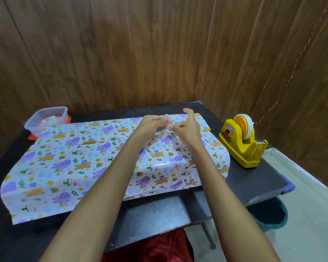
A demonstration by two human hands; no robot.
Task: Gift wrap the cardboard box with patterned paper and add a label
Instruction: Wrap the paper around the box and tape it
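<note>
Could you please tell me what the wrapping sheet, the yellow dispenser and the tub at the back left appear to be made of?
Wrapping sheet: probably glossy coated paper, judging by the white glare along its bend. Yellow dispenser: moulded plastic, smooth and slightly shiny. Tub: clear, somewhat cloudy plastic, since its contents show through.

Brightness: even, moderate indoor light; colours read clearly.
Glare: a white streak along the front fold of the patterned paper; a dull sheen on the near bench.
Shadows: soft and shallow; a faint darker patch on the wood wall.
Distortion: wall panel lines and bench edges bow toward the frame borders.
Softness: fingertips of the left hand and right hand slightly smeared; the clear tape strip between them barely shows.
</note>
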